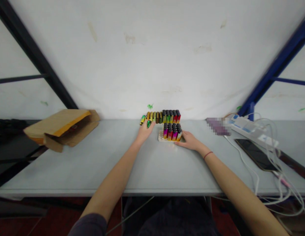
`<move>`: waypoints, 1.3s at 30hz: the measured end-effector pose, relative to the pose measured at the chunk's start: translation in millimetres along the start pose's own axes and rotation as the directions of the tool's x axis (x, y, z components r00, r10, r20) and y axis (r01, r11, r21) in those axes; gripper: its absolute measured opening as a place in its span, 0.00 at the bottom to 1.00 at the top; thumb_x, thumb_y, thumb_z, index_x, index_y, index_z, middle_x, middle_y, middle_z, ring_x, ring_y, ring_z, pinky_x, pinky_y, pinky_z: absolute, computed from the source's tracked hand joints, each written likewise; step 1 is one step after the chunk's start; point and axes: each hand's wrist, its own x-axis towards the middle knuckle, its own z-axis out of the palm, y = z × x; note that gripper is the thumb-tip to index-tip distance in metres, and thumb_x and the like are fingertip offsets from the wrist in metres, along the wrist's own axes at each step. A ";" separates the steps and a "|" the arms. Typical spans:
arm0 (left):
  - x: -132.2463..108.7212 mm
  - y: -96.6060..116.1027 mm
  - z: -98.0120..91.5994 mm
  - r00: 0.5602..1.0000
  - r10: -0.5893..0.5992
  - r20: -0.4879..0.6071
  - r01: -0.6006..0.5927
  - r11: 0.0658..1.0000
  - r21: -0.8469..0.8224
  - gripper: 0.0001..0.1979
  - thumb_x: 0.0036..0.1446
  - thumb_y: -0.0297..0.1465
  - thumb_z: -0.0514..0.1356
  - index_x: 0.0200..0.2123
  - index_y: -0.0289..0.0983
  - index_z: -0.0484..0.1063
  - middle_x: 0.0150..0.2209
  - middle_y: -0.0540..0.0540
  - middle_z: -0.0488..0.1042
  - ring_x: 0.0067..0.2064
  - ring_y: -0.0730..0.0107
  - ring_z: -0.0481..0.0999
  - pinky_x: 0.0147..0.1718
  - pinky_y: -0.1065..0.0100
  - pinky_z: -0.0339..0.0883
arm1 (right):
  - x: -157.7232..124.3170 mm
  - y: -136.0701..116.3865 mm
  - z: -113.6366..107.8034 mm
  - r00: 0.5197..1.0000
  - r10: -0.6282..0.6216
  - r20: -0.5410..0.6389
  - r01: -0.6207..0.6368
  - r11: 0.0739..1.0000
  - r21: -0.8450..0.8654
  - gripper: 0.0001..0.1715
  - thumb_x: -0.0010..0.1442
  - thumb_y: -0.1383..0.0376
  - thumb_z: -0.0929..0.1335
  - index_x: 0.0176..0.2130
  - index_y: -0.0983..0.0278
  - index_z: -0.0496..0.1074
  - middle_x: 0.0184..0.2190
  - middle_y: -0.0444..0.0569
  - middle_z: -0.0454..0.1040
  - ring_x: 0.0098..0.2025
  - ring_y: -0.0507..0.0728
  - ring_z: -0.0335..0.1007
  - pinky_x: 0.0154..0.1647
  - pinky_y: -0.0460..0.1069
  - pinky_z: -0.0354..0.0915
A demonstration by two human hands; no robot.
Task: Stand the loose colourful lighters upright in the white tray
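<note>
Over the grey table (68, 170), pinching a green lighter (149, 123) with the left hand (144, 132); touching the tray (160, 137) at four o'clock, right hand (189, 141) open.

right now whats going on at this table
A person stands at a grey table with bare hands. Their left hand pinches a green lighter in its fingers, next to a row of upright lighters. Their right hand lies open at the edge of a pale tray holding more upright multicoloured lighters.
</note>
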 end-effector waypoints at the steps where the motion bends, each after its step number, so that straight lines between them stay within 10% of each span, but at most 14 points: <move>1: -2.7 4.4 1.8 1.000 0.002 -0.011 -0.002 0.999 0.034 0.16 0.61 0.45 0.57 0.29 0.39 0.66 0.25 0.48 0.71 0.30 0.66 0.71 0.32 0.68 0.63 | -0.1 -0.2 0.0 1.000 -0.001 -0.004 0.001 1.000 0.005 0.29 0.58 0.46 0.69 0.50 0.64 0.71 0.47 0.57 0.76 0.48 0.67 0.72 0.52 0.60 0.65; 17: -15.6 23.3 4.0 0.991 0.107 -0.076 -0.088 0.971 0.224 0.11 0.59 0.34 0.55 0.25 0.39 0.66 0.21 0.48 0.69 0.27 0.67 0.70 0.30 0.69 0.58 | 0.6 -0.5 -0.3 1.000 -0.011 -0.005 0.011 1.000 0.009 0.30 0.58 0.47 0.70 0.51 0.64 0.71 0.49 0.58 0.76 0.49 0.68 0.72 0.52 0.61 0.65; 39: -17.6 25.5 7.5 0.990 0.042 -0.136 -0.036 0.998 0.045 0.16 0.60 0.34 0.54 0.21 0.40 0.56 0.19 0.53 0.60 0.26 0.71 0.65 0.29 0.70 0.58 | 0.3 -0.4 -0.5 1.000 -0.001 0.003 0.001 1.000 -0.013 0.31 0.59 0.46 0.69 0.51 0.64 0.71 0.49 0.58 0.76 0.49 0.68 0.72 0.53 0.59 0.65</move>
